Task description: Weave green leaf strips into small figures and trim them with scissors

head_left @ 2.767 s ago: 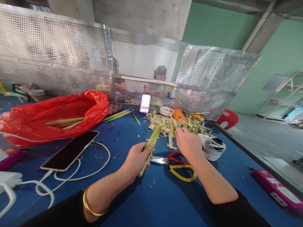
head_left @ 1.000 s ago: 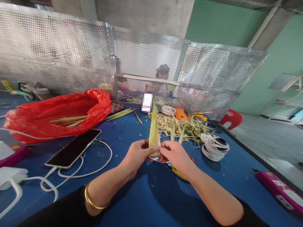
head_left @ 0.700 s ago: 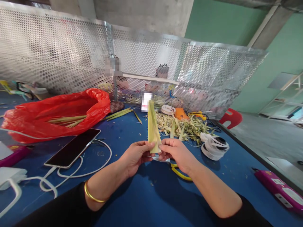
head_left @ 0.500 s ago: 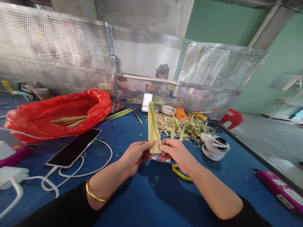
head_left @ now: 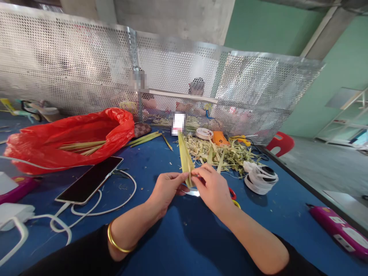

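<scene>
A long pale yellow-green leaf strip (head_left: 184,157) stands up from my fingers, its wider end toward me. My left hand (head_left: 169,188) pinches the lower left edge between thumb and fingers. On the other side my right hand (head_left: 211,186) is closed on the lower right edge, which looks folded inward. Under my hands lies a pair of scissors (head_left: 193,192) on the table; the blades show between the hands, and the red and yellow handles are partly hidden by my right hand. Two short leaf pieces (head_left: 220,161) lie just beyond that hand.
A heap of plant scraps (head_left: 235,155) lies behind my right hand, near a white ribbon roll (head_left: 261,180). On the left are a red plastic bag (head_left: 71,130) holding stalks, a phone (head_left: 90,180) and white cables. A perforated metal screen (head_left: 178,69) borders the far edge; people sit behind it.
My right hand has shifted slightly left and turned over the leaf strip's lower right edge. The strip now looks narrower at the bottom, and more of the scissors' red handle shows.
</scene>
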Demonstrator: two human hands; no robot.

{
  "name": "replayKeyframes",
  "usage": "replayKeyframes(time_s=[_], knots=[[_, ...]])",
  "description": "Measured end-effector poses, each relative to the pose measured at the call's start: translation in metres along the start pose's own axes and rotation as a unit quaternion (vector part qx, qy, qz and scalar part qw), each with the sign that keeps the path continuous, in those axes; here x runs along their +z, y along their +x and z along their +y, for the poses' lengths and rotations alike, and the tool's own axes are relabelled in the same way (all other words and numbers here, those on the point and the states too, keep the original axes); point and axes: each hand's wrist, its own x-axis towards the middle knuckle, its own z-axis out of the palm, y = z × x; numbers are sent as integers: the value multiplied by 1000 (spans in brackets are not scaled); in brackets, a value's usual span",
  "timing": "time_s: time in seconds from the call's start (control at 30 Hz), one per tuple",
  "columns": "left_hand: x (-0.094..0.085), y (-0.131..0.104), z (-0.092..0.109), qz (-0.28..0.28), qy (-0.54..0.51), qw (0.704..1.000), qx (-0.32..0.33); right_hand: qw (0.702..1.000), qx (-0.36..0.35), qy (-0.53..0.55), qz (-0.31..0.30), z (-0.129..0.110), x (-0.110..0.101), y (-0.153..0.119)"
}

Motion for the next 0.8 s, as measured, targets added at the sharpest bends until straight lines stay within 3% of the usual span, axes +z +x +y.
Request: replayKeyframes(time_s=[0.17, 0.43, 0.53, 0.7, 0.8], knots=[[0, 0, -1, 26, 51, 997, 53, 977, 106, 170, -72, 1, 5, 4], [-1, 1, -3, 8, 65, 997, 51, 965, 152, 207, -56, 6, 6, 7], [-1, 2, -1, -16, -9, 999, 39, 958, 151, 233, -70, 4, 4, 6], [-1, 1, 4, -124, -188, 974, 7, 914, 158, 349, -130, 1, 1, 7], [-3, 2, 6, -104, -231, 967, -4, 903, 160, 383, -113, 0, -3, 8]])
